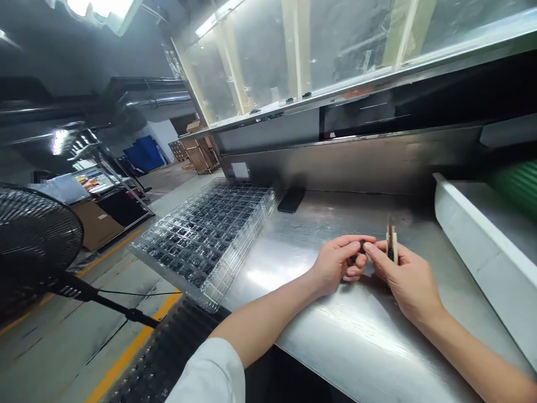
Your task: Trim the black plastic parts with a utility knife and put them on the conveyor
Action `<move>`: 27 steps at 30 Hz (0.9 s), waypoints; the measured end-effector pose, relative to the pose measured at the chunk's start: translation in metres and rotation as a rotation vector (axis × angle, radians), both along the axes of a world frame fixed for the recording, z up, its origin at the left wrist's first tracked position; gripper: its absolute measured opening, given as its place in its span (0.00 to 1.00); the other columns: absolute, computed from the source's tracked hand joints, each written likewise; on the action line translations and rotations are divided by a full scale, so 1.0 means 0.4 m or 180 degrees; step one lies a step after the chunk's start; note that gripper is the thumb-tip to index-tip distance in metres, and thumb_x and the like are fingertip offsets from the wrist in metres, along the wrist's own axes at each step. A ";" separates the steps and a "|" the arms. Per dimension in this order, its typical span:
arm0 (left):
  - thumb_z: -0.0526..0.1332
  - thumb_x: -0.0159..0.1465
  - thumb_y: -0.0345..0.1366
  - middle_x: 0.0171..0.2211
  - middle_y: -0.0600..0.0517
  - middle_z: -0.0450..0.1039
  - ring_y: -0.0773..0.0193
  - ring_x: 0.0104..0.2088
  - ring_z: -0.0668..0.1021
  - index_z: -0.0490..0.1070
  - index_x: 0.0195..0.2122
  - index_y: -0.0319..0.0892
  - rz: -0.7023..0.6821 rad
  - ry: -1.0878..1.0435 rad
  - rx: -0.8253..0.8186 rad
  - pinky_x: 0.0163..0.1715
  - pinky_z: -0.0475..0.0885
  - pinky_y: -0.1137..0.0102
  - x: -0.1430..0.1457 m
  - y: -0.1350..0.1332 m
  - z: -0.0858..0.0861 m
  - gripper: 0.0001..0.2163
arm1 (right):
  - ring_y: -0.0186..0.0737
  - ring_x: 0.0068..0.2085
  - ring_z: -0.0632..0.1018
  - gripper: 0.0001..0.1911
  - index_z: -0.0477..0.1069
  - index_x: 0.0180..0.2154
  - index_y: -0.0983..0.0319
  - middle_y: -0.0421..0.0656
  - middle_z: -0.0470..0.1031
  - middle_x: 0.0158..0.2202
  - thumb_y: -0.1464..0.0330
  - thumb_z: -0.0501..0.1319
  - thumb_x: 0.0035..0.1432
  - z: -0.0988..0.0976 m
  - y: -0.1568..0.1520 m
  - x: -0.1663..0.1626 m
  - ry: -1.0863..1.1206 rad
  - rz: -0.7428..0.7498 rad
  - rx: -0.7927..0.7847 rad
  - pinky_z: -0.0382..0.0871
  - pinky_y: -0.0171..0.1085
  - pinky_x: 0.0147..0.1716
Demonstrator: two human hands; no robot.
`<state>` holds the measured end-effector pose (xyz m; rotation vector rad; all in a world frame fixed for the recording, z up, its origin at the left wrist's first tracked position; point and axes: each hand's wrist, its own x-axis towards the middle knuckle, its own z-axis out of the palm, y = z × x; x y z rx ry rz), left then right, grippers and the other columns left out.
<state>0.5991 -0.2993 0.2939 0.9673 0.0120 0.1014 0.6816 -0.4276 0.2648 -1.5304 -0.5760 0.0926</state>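
Observation:
Above the metal work surface point(302, 246), my left hand point(335, 263) pinches a small black part point(361, 246) between thumb and fingers. My right hand point(409, 277) meets it from the other side, its thumb tip at the part. Tucked in the right fingers is a slim cream-and-dark tool point(392, 246), standing roughly upright with a thin brownish tip; its exact kind is unclear. Fingers cover most of the black part. To the left lies a stack of clear plastic trays point(201, 235) whose many pockets hold dark parts.
A black phone point(291, 200) lies by the back wall of the bench. At right stands a white bin point(482, 252), with a blurred green thing point(520, 184) beyond. A fan point(37, 240) stands at left. Above the bench runs a clear-panelled cabinet point(335, 50).

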 end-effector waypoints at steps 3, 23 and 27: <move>0.75 0.56 0.45 0.23 0.58 0.62 0.76 0.17 0.57 0.75 0.49 0.38 0.0008 0.0063 -0.0051 0.16 0.46 0.77 -0.004 -0.004 -0.002 0.24 | 0.40 0.28 0.70 0.26 0.76 0.32 0.60 0.42 0.72 0.26 0.43 0.66 0.61 0.013 -0.001 -0.010 -0.0469 -0.0101 -0.0178 0.61 0.37 0.28; 0.57 0.72 0.32 0.22 0.59 0.58 0.75 0.14 0.56 0.72 0.49 0.38 0.0502 0.0177 -0.0384 0.14 0.50 0.78 0.000 0.027 0.019 0.08 | 0.36 0.30 0.70 0.31 0.68 0.27 0.59 0.40 0.70 0.31 0.42 0.54 0.72 0.008 -0.021 -0.003 -0.1504 -0.0553 -0.1144 0.57 0.38 0.31; 0.53 0.74 0.31 0.22 0.58 0.57 0.74 0.14 0.55 0.72 0.49 0.38 0.0565 0.0195 -0.0445 0.14 0.50 0.78 0.000 0.028 0.022 0.09 | 0.35 0.29 0.69 0.31 0.67 0.28 0.59 0.39 0.70 0.31 0.42 0.53 0.72 0.009 -0.022 -0.005 -0.1685 -0.0658 -0.1209 0.56 0.38 0.30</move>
